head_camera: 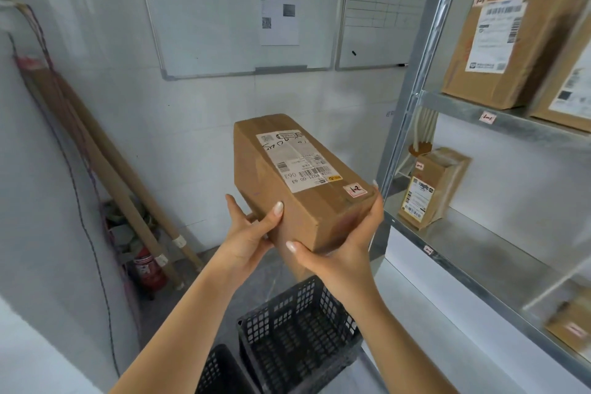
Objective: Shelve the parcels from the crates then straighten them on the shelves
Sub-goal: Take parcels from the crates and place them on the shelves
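Both arms reach forward. The left hand (249, 233) grips the near left edge of the parcel (297, 176), thumb laid up its side. The right hand (342, 253) cups the near end from below, fingers curled round the right edge. The parcel is held above the crate (335, 310), beside the shelf (499, 243).

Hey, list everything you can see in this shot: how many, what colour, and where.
held parcel: one, brown cardboard with a white label, centre
shelved parcels: four in view, brown, on the shelving; the lowest is blurred
shelving: one unit, grey metal, right side
crates: two, black, on the floor below the held parcel
whiteboards: two, white, back wall
cardboard tubes: at least two, brown, leaning on the left wall
fire extinguisher: one, red, on the floor by the tubes
left hand: grips the held parcel's near left side
right hand: grips its near right corner
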`<state>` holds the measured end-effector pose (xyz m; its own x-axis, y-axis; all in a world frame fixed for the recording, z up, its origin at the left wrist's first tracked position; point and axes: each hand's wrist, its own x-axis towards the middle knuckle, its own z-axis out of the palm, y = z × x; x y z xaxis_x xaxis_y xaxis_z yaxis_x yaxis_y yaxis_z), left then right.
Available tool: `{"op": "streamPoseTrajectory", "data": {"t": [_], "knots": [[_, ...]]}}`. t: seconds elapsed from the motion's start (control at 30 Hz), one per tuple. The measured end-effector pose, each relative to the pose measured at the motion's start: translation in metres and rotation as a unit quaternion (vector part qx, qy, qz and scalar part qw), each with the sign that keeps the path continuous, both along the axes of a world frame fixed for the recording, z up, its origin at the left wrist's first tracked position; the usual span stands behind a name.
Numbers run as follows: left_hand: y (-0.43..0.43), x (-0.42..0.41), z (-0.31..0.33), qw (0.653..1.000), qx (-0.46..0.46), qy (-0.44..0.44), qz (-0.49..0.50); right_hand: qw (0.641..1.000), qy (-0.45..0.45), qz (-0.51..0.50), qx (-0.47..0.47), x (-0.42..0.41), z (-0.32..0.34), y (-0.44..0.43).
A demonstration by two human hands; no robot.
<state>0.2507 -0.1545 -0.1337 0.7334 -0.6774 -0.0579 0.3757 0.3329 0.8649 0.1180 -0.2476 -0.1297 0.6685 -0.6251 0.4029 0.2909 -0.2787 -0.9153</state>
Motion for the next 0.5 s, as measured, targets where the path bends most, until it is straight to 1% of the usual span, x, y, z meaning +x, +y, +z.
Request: {"op": "streamPoseTrajectory", "data": {"t": [0.1,0.2,0.27,0.4,0.43,0.5], "knots": [[0.016,0.006,0.007,0.999,0.009,-0.037,0.003,0.998,0.041,0.046,-0.015,-0.012,0.007,-0.015],[0.038,0.021,0.023,1.000,0.010,-0.012,0.020,0.992,0.086,0.095,-0.006,-0.026,0.010,-0.037],[0.053,0.034,0.035,0.999,0.039,0.008,0.025,0.986,0.102,0.132,0.006,-0.034,0.014,-0.053],[0.063,0.038,0.051,0.985,0.121,-0.118,0.022,0.962,0.157,0.223,-0.022,-0.048,0.024,-0.069],[0.065,0.037,0.053,0.984,0.135,-0.117,0.006,0.955,0.174,0.240,-0.030,-0.050,0.024,-0.070],[0.065,0.038,0.055,0.977,0.165,-0.117,-0.069,0.945,0.198,0.259,-0.037,-0.050,0.025,-0.071]]}}
